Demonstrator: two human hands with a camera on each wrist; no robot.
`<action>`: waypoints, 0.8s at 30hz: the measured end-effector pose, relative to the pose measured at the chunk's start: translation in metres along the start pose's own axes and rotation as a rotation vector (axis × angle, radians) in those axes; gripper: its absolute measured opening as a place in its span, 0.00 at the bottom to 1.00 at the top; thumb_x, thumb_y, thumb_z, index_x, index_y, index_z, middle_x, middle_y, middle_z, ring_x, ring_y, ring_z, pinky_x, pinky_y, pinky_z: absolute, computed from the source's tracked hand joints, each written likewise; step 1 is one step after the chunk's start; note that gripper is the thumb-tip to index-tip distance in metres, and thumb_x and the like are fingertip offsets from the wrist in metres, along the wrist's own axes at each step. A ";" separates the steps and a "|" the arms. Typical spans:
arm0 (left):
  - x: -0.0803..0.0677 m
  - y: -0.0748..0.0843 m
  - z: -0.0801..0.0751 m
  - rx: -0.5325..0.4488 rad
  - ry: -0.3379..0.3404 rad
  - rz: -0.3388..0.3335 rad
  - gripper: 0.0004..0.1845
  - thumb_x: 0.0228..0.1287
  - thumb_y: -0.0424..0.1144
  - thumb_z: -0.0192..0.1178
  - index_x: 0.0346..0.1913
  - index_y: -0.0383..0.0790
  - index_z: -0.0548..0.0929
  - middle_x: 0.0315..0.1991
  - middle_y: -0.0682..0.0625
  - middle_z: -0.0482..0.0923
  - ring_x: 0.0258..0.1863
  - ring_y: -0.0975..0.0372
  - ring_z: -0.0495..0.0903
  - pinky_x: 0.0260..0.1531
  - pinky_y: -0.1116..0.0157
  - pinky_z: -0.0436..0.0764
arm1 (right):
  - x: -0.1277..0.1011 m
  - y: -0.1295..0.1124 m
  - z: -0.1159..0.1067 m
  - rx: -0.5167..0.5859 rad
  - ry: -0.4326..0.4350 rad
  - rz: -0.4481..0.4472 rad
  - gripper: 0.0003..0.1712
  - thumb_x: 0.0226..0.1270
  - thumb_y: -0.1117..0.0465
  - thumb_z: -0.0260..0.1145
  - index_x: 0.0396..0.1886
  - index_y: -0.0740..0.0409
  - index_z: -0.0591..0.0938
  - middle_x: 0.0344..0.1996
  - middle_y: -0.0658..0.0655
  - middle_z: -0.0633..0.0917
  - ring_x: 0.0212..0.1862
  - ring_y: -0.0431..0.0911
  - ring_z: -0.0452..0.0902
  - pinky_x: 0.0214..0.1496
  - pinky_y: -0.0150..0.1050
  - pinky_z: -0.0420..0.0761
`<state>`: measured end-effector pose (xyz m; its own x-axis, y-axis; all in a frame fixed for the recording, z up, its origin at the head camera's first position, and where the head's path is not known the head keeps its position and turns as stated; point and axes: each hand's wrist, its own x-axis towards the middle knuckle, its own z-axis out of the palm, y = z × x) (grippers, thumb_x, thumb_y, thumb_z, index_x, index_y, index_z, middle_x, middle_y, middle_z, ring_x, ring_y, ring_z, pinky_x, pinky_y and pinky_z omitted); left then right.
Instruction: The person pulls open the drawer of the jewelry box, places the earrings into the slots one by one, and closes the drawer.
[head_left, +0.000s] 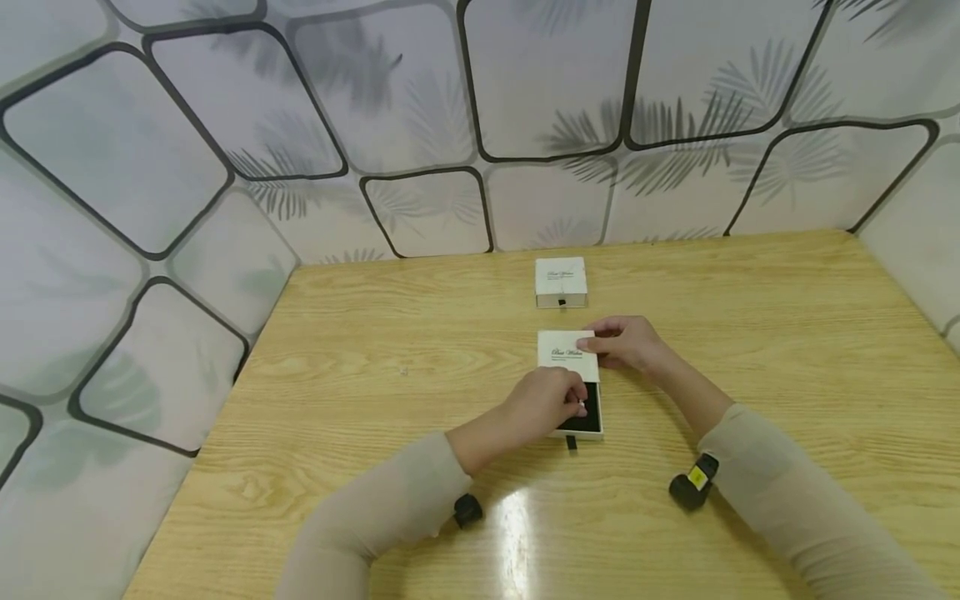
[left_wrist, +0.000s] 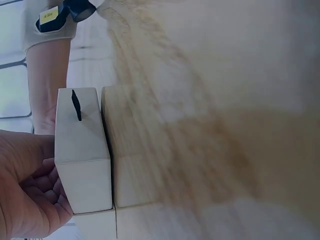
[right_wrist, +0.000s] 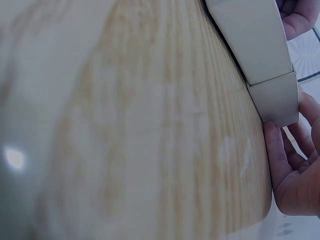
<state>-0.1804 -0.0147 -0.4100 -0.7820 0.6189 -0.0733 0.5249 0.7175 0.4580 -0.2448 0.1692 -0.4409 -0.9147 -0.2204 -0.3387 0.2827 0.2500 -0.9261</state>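
A white slide-out gift box lies mid-table. Its printed sleeve [head_left: 567, 353] is gripped at the right edge by my right hand [head_left: 600, 346]. The drawer [head_left: 588, 417] is pulled toward me, showing a black inside and a black pull tab [head_left: 572, 442]. My left hand [head_left: 573, 400] curls over the drawer's left side; a small pale glint at its fingertips cannot be identified. The left wrist view shows the drawer [left_wrist: 82, 150], its tab [left_wrist: 76, 105] and my left hand [left_wrist: 45, 185] against its side. In the right wrist view, my right hand [right_wrist: 295, 165] holds the sleeve [right_wrist: 275, 97].
A second, closed white box [head_left: 561, 282] with its own small tab sits farther back on the wooden table [head_left: 750, 333]. Patterned panels [head_left: 420, 125] wall in the table at the back and both sides. Black wrist cameras [head_left: 693, 482] ride on both forearms.
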 end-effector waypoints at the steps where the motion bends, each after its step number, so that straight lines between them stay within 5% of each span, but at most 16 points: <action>1: 0.000 0.000 -0.001 0.000 -0.010 0.005 0.06 0.60 0.38 0.66 0.36 0.38 0.84 0.29 0.54 0.83 0.27 0.73 0.78 0.27 0.81 0.74 | 0.000 0.000 0.000 0.005 0.000 0.000 0.31 0.59 0.56 0.71 0.58 0.70 0.74 0.35 0.50 0.79 0.34 0.37 0.80 0.41 0.34 0.84; 10: 0.001 -0.002 -0.004 0.010 -0.071 0.049 0.07 0.61 0.35 0.64 0.40 0.37 0.85 0.34 0.51 0.85 0.32 0.70 0.81 0.31 0.81 0.75 | -0.002 0.000 -0.001 0.003 -0.010 0.001 0.31 0.60 0.57 0.70 0.58 0.70 0.74 0.36 0.51 0.78 0.35 0.38 0.80 0.42 0.35 0.84; 17: 0.002 0.002 -0.005 0.003 -0.049 0.009 0.05 0.60 0.34 0.65 0.37 0.37 0.86 0.31 0.52 0.85 0.29 0.71 0.80 0.28 0.81 0.74 | -0.002 0.000 -0.001 0.004 -0.006 -0.003 0.30 0.60 0.57 0.70 0.58 0.70 0.74 0.36 0.51 0.77 0.35 0.38 0.80 0.42 0.35 0.84; 24: 0.008 0.007 -0.007 0.098 -0.061 -0.031 0.06 0.56 0.36 0.68 0.36 0.40 0.88 0.32 0.55 0.86 0.34 0.68 0.82 0.32 0.78 0.77 | 0.001 0.002 -0.002 -0.029 -0.005 -0.014 0.32 0.59 0.56 0.71 0.58 0.69 0.74 0.39 0.53 0.78 0.35 0.37 0.79 0.42 0.35 0.84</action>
<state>-0.1849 -0.0071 -0.4014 -0.7777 0.6124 -0.1416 0.5337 0.7624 0.3659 -0.2455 0.1712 -0.4426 -0.9170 -0.2288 -0.3266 0.2611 0.2745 -0.9255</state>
